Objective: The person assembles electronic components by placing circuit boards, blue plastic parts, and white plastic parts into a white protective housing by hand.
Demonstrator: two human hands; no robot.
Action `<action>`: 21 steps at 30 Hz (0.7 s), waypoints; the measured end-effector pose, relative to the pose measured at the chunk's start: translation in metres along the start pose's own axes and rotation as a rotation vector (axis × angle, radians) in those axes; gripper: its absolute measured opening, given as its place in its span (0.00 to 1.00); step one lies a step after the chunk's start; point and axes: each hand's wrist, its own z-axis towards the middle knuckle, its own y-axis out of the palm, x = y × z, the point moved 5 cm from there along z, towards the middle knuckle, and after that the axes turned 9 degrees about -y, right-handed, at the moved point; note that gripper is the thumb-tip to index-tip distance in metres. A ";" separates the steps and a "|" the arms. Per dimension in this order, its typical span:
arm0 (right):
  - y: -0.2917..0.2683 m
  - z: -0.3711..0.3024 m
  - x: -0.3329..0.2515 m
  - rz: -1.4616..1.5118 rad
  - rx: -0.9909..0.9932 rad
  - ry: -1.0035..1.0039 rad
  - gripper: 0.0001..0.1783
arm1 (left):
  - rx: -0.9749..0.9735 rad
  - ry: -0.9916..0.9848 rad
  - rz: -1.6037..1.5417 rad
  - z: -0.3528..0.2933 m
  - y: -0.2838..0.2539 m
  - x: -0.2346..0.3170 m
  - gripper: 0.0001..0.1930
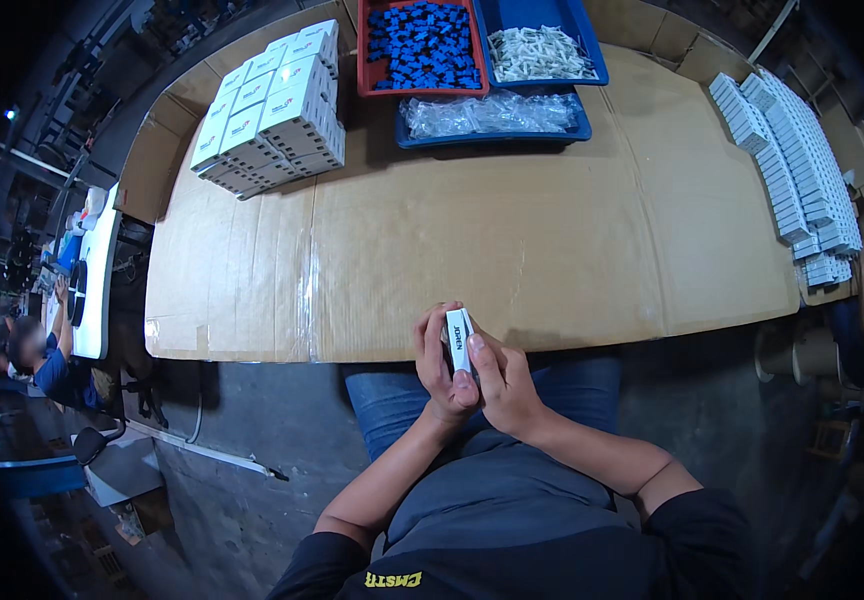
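A small white carton (457, 338) with dark print on its narrow side is held upright at the table's near edge, above my lap. My left hand (437, 368) wraps round its left side, thumb near the bottom end. From the other side my right hand (508, 390) grips it, with the thumb pressed along its right edge. The fingers and palms hide part of the carton, so I cannot tell whether its end flaps are closed.
Stacked white boxes (267, 110) stand at the table's far left. Trays hold blue parts (425, 45), pale small parts (540, 53) and transparent plastic bags (492, 114). Rows of white cartons (792, 165) line the right edge. Another person (57, 365) sits at a white table (98, 275), far left.
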 end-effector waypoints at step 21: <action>-0.036 0.019 -0.008 -0.683 -0.286 -0.327 0.48 | -0.129 -0.798 -0.531 0.012 0.007 -0.015 0.48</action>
